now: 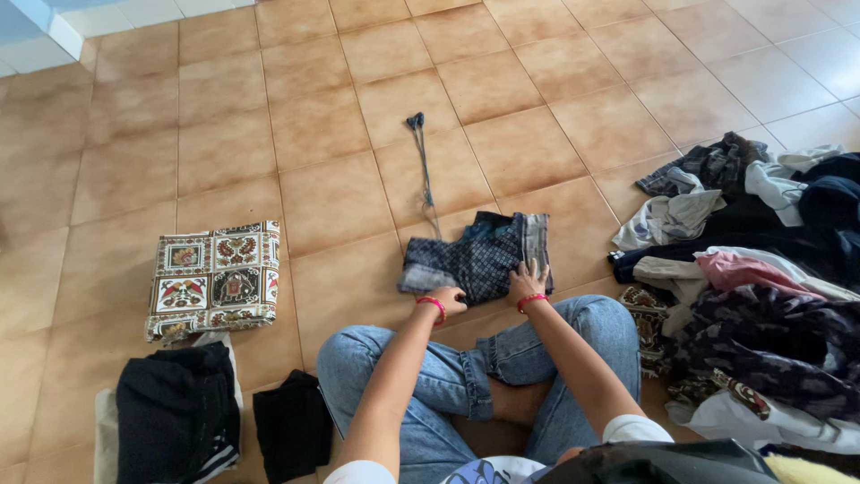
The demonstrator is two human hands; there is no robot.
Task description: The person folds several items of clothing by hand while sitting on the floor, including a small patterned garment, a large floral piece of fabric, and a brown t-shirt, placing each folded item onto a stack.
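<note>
I sit cross-legged in blue jeans on a tiled floor. A small dark blue patterned garment (479, 255) lies folded on the tiles in front of my knees. My left hand (448, 298) rests with curled fingers on its near left edge. My right hand (527, 280) presses flat on its near right part, fingers spread. Both wrists wear red bands. A thin dark cord (421, 161) runs from the garment away across the floor.
A heap of unfolded clothes (761, 278) fills the right side. On the left lie a folded brown patterned cloth (215, 278), a folded dark garment (177, 408) on a pale one, and a small black folded piece (291, 426). A white-tiled step (54, 31) is far left.
</note>
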